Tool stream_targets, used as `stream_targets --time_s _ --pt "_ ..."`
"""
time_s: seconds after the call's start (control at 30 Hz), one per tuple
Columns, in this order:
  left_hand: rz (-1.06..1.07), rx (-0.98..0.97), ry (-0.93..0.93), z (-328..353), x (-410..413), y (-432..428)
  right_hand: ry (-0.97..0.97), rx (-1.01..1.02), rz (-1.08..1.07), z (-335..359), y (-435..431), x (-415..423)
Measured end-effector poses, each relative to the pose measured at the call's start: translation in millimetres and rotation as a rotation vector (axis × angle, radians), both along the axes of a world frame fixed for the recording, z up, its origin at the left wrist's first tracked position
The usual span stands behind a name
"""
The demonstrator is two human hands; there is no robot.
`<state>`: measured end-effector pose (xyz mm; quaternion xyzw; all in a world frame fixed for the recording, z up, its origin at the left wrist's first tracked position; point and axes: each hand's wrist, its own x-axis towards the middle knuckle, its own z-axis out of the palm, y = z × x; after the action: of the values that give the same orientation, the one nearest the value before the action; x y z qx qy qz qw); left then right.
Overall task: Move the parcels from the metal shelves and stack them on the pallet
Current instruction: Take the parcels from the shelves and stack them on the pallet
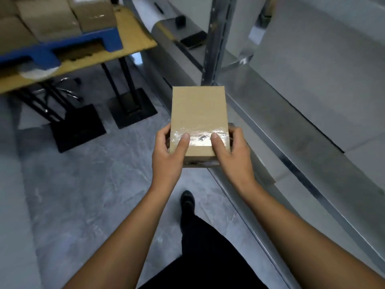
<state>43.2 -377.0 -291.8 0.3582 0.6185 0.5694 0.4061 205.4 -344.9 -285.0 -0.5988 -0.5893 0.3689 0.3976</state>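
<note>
Parcel (pixel 199 113) sits lifted off the metal shelves (pixel 291 113) at three o'clock, our left hand (pixel 168 149) and right hand (pixel 231 151) clamping its near end to carry it level toward the pallet (pixel 27 57) at ten o'clock.

Stacked parcels (pixel 52 19) and pallet (pixel 44 51) are blurred, cut off top-left.

Taped parcel (pixel 198 113) in grip of left hand (pixel 167 157) and right hand (pixel 234 157); blurred, probably loaded pallet (pixel 62 49).
</note>
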Motion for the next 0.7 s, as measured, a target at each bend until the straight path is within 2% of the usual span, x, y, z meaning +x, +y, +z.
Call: stream_targets --time_s 0.17,0.4,0.7 --pt "0.15 -0.019 0.052 -2 -64 68 0.041 -0.024 0.157 -10 88 -70" --pt "0.34 0.009 0.132 35 -141 163 0.109 0.003 0.328 13 210 -161" --pt "0.524 0.044 0.151 54 -244 232 0.144 0.022 0.536 38 304 -282"
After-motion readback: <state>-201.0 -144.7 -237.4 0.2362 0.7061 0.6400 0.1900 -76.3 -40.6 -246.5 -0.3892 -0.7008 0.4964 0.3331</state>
